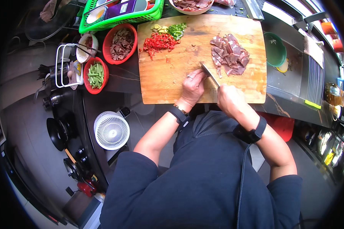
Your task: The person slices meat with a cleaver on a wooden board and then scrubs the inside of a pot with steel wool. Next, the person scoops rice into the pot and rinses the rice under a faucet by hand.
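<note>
My right hand [230, 100] is closed round the handle of a knife [211, 75], whose blade slants up and left over the wooden cutting board [172, 91]. Just left of the blade, my left hand [195, 84] rests on the board with fingers curled in; anything under them is hidden. To the right of the knife lies a pile of sliced dark red meat [230, 53]. Chopped red chili [160, 44], chopped green pieces [177, 30] and yellowish slices [159, 28] sit at the board's far left.
Left of the board stand a red bowl of meat slices [122, 44] and a red bowl of green bean pieces [96, 75]. A green basket [120, 23] is behind them. On the right are a green bowl [275, 49] and a sink. A white fan [112, 131] stands below.
</note>
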Tool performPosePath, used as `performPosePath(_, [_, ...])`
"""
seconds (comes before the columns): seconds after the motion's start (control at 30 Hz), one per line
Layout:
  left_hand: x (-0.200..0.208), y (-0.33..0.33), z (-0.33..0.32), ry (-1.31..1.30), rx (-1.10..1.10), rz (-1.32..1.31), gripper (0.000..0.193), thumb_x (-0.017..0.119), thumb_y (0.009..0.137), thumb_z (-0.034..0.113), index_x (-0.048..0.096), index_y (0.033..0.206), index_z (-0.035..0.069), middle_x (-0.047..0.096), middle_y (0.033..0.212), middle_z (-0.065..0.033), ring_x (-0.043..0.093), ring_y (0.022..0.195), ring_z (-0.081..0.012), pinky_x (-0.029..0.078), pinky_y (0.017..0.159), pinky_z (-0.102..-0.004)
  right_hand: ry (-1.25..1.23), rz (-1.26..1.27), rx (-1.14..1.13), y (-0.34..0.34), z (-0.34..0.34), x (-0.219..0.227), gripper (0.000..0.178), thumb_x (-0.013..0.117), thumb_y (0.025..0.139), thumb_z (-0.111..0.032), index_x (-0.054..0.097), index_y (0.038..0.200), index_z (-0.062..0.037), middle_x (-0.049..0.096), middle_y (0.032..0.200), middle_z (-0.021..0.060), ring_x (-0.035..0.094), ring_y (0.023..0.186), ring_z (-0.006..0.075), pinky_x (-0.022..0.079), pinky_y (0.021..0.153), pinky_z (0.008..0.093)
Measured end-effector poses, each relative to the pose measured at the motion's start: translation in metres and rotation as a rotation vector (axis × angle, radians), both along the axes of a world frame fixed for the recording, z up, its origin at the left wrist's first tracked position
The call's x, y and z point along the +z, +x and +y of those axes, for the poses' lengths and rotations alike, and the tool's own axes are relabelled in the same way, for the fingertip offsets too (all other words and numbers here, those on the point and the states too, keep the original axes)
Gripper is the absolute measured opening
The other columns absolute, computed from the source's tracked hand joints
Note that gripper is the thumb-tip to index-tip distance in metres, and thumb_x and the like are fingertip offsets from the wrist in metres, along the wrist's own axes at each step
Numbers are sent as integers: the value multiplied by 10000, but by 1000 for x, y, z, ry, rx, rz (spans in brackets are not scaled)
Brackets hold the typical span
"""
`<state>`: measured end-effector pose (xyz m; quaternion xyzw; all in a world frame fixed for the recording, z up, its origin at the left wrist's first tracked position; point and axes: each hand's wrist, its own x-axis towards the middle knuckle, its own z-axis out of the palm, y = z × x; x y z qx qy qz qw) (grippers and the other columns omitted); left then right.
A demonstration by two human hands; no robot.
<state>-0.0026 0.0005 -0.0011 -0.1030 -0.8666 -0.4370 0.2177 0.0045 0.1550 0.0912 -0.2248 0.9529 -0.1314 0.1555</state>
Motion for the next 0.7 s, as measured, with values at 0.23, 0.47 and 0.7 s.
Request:
performPosePath(0.23, [0, 1, 3, -21, 31, -2, 109, 602, 722, 8, 615, 830, 3, 626, 866, -155, 617, 764, -310, 508, 661, -340, -102, -41, -144, -40, -39, -13, 146, 504, 755, -103, 591, 708, 4, 608, 666, 217, 628, 617, 349, 518, 576, 406])
performPosePath(0.47, [-4, 1, -1, -26, 5, 24, 103, 598, 728, 4, 613, 830, 7, 620, 874, -144, 607, 810, -297, 496, 700, -333, -19, -156, -111, -40, -24, -7, 192, 507, 759, -138, 640, 757, 0, 632, 750, 228, 639, 693, 360, 518, 638, 421])
performPosePath(0.7, [2, 0, 1, 14, -38, 33, 115, 641, 739, -14, 624, 842, 33, 599, 866, -110, 599, 788, -270, 491, 699, -327, -253, -471, -446, -39, 41, 6, 341, 489, 849, -262, 624, 805, 48, 615, 661, 218, 616, 525, 310, 513, 636, 397])
